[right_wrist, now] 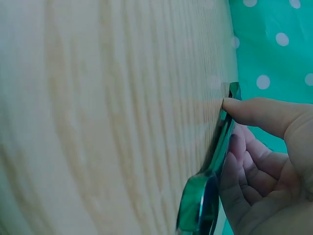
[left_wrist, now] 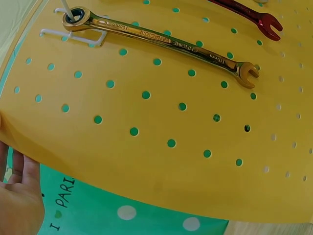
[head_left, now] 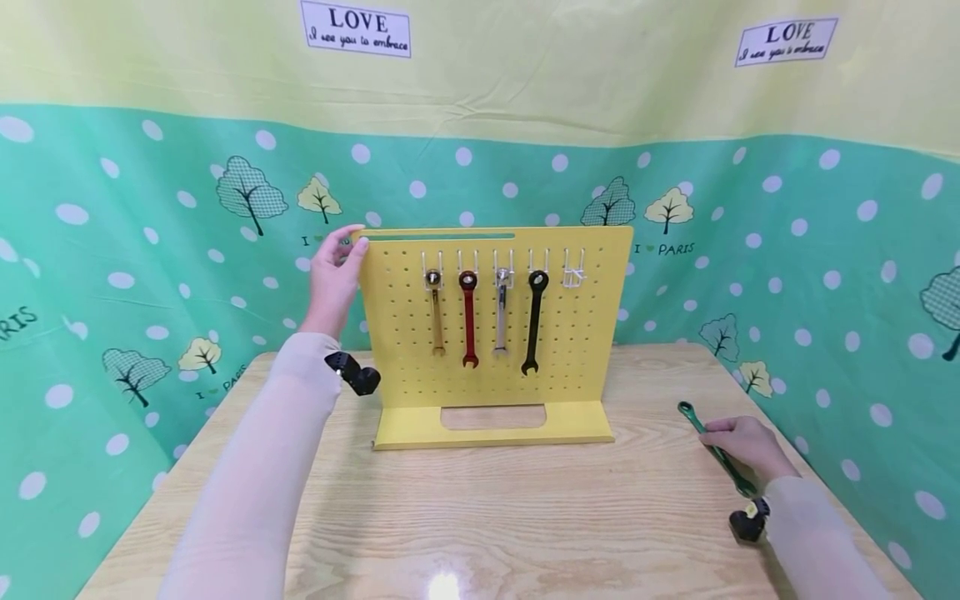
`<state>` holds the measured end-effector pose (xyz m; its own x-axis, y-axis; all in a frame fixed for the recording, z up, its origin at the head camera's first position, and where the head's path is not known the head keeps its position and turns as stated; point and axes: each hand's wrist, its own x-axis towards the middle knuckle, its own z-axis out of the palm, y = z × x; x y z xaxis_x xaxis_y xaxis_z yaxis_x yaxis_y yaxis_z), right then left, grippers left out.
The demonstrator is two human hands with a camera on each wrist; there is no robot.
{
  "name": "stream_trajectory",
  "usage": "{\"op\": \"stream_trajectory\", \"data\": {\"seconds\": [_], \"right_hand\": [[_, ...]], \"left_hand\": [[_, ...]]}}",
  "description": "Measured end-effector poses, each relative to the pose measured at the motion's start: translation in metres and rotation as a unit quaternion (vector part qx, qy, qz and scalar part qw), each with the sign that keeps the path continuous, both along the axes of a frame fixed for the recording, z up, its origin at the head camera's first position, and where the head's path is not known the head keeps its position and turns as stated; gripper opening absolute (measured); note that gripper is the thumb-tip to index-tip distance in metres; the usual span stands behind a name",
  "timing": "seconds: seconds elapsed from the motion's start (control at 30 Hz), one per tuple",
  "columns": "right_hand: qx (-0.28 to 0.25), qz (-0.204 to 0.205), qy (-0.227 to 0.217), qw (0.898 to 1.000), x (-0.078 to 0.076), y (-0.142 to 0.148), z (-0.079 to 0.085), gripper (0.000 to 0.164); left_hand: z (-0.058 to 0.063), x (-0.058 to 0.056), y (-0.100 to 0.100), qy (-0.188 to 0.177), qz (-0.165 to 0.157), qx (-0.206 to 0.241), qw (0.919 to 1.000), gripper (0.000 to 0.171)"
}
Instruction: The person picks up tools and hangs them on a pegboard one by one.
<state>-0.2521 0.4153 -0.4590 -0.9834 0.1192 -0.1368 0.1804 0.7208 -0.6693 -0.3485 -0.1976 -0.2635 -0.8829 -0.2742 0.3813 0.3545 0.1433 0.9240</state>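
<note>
My left hand (head_left: pixel 333 275) grips the upper left corner of a yellow pegboard (head_left: pixel 487 392), thumb in front and fingers behind its edge. At the right of the table, my right hand (head_left: pixel 746 446) pinches a green combination wrench (head_left: pixel 724 461) by its shaft, thumb on one side. The wrench lies slanted, close along the tabletop, its ring end pointing away from me. On the board hang a gold wrench (head_left: pixel 437 312), a red wrench (head_left: pixel 469 321), a silver wrench (head_left: pixel 501 321) and a black wrench (head_left: pixel 534 321), ring ends up. The left wrist view shows the gold wrench (left_wrist: pixel 166 43) on its white hook.
A white wire hook (head_left: pixel 573 277) sits at the right end of the row. The board's folded base (head_left: pixel 495 437) rests on the wooden table (head_left: pixel 480 508). Behind and at both sides hangs a green and yellow curtain (head_left: pixel 420 158).
</note>
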Motion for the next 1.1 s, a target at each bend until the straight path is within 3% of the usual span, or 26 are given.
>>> {"op": "stream_trajectory", "data": {"seconds": [0.43, 1.1], "right_hand": [[-0.069, -0.015, -0.019, 0.997, 0.0034, -0.0006, -0.0003, 0.058], [-0.064, -0.015, -0.038, 0.997, -0.0004, -0.0032, -0.0022, 0.065]], "left_hand": [[0.0003, 0.0005, -0.0001, 0.003, -0.003, 0.004, 1.0, 0.037], [0.0003, 0.0005, 0.0002, 0.004, -0.007, 0.007, 0.9999, 0.038]]}}
